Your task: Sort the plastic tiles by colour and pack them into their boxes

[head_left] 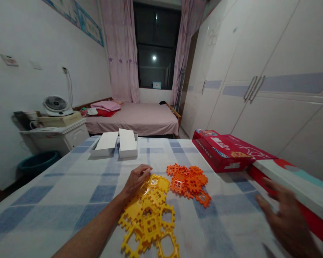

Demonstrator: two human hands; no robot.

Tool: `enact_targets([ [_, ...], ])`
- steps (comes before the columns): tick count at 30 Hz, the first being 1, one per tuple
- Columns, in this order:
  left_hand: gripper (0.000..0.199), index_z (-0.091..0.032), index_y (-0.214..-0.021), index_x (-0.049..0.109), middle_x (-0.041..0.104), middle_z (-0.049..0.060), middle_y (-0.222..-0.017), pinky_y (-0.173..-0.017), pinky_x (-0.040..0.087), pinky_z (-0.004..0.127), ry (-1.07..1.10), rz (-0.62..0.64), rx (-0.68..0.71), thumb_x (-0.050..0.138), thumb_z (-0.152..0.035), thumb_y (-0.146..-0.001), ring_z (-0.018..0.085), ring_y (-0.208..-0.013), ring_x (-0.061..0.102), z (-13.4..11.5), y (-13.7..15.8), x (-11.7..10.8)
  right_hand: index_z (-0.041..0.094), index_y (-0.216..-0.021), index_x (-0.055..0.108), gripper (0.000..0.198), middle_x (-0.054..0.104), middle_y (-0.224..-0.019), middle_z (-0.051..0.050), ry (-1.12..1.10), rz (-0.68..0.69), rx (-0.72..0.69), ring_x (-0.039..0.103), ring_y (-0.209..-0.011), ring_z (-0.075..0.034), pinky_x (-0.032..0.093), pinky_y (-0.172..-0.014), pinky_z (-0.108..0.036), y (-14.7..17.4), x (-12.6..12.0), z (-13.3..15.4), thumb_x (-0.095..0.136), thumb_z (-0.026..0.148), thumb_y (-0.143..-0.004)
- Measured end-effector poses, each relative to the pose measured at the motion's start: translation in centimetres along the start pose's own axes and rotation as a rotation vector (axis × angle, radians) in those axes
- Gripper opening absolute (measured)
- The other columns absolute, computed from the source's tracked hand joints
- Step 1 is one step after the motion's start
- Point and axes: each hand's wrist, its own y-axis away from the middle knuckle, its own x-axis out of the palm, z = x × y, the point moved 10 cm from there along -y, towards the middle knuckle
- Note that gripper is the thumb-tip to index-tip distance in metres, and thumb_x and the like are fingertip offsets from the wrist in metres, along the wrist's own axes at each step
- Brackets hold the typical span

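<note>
My left hand (136, 180) rests at the far left edge of a heap of yellow plastic interlocking pieces (152, 224). Its fingers are curled close together, and whatever lies under them is hidden. Some yellow pieces are solid squares, others are open frames or window shapes with notched edges. Just right of them lies a smaller heap of orange interlocking pieces (187, 181), which neither hand touches. At the right, my right hand (285, 215) is blurred by motion, thumb and fingers apart with nothing seen in them. It is beside a white-topped box with red sides (298, 179).
A red box (228, 148) stands at the table's back right. Two shallow white boxes (103, 145) sit at the back left, with lids or panels tilted in them. Blue-and-white checked cloth (64, 195) covers the table. Beyond are a bed (140, 116), a fan (57, 105) and wardrobes (280, 53).
</note>
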Motion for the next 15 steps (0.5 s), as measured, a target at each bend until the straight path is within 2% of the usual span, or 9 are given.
enact_targets([
  [2, 0.035, -0.016, -0.089, 0.067, 0.068, 0.006, -0.094, -0.081, 0.049, 0.030, 0.069, -0.064, -0.054, 0.043, -0.040, -0.087, 0.018, -0.091, 0.062, 0.6, -0.1, -0.7, 0.036, -0.132, 0.041, 0.049, 0.051, -0.126, -0.011, -0.069, 0.154, -0.139, 0.053, -0.113, -0.030, 0.051, -0.084, -0.049, 0.0, 4.9, 3.6, 0.045, 0.047, -0.084],
  [4, 0.037, -0.015, -0.091, 0.067, 0.069, 0.006, -0.094, -0.080, 0.050, 0.030, 0.064, -0.156, -0.081, 0.040, -0.041, -0.088, 0.018, -0.091, 0.063, 0.9, -0.2, -2.0, 0.027, -0.130, 0.042, 0.048, 0.052, -0.126, -0.011, -0.103, 0.224, -0.234, 0.051, -0.116, -0.029, 0.046, -0.094, -0.051, 0.3, 8.8, 6.7, 0.044, 0.042, -0.085],
  [7, 0.035, -0.014, -0.097, 0.066, 0.068, 0.008, -0.099, -0.079, 0.051, 0.031, -0.094, -0.313, -0.099, 0.040, -0.034, -0.086, 0.019, -0.093, 0.063, 1.2, -0.7, -4.7, 0.021, -0.127, 0.042, 0.044, 0.051, -0.127, -0.013, -0.131, 0.260, -0.283, 0.047, -0.120, -0.027, 0.039, -0.102, -0.051, 0.9, 12.8, 9.3, 0.040, 0.037, -0.086],
  [11, 0.034, -0.011, -0.108, 0.062, 0.063, 0.014, -0.108, -0.084, 0.050, 0.036, -0.300, -0.428, -0.146, 0.047, -0.022, -0.079, 0.022, -0.096, 0.062, 2.1, -2.9, -8.9, 0.019, -0.127, 0.042, 0.043, 0.050, -0.128, -0.013, -0.137, 0.267, -0.281, 0.047, -0.120, -0.027, 0.038, -0.102, -0.050, 1.9, 14.9, 9.2, 0.038, 0.035, -0.087],
  [15, 0.035, -0.013, -0.112, 0.058, 0.054, 0.016, -0.119, -0.101, 0.038, 0.043, -0.491, -0.493, -0.144, 0.051, -0.023, -0.079, 0.029, -0.118, 0.049, 3.0, -5.2, -12.4, 0.021, -0.129, 0.041, 0.044, 0.050, -0.129, -0.012, -0.118, 0.277, -0.311, 0.047, -0.120, -0.026, 0.040, -0.101, -0.050, 2.7, 15.1, 8.2, 0.039, 0.036, -0.088],
])
